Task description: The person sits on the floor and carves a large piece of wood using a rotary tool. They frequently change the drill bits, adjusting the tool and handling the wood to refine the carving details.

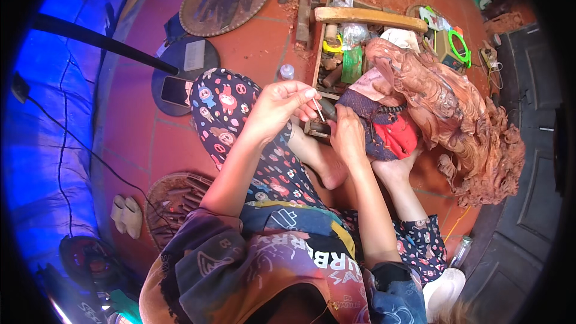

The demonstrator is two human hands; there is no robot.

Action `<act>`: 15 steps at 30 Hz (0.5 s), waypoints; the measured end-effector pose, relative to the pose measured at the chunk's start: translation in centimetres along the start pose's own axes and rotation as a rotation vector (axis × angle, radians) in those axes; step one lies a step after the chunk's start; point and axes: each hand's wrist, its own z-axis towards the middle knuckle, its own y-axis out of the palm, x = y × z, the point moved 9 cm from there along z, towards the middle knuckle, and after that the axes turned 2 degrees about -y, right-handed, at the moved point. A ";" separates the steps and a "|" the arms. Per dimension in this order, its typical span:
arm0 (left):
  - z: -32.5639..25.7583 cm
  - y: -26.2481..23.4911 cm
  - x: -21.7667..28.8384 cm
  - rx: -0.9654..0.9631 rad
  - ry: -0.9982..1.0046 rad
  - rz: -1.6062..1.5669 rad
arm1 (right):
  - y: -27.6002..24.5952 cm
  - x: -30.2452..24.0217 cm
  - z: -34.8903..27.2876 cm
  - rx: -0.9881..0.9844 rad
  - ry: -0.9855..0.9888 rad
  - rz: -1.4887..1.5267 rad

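Head view, stick in left hand, crate beyond, carving

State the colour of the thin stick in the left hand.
The stick looks whitish; it shows best in the head view.

1. The left forearm is slanting from the near left toward the far right.
2. The left hand is bending rightward at the wrist, its thumb and fingertips pinching together.
3. The right forearm is reaching far and slightly left.
4. The right hand is curving its fingers farther in, its back showing, just right of the left hand.
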 end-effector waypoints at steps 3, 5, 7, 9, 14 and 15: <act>-0.1 1.0 0.0 -0.017 -0.017 -0.019 | 0.5 0.7 0.0 -0.131 0.064 0.010; -0.1 1.5 0.0 -0.027 -0.004 -0.005 | 0.0 0.4 -0.2 -0.105 0.040 0.070; -0.2 2.0 0.1 -0.044 0.037 0.024 | -2.4 -0.4 -0.7 0.032 0.014 0.268; -0.3 2.6 0.4 -0.030 0.077 0.141 | -4.8 -0.5 -1.6 0.103 0.179 0.544; -0.9 4.3 1.2 -0.059 0.061 0.327 | -5.0 -2.2 -4.5 0.001 0.404 1.385; -1.2 4.7 1.4 -0.075 0.065 0.323 | -5.2 -2.5 -4.7 0.026 0.397 1.405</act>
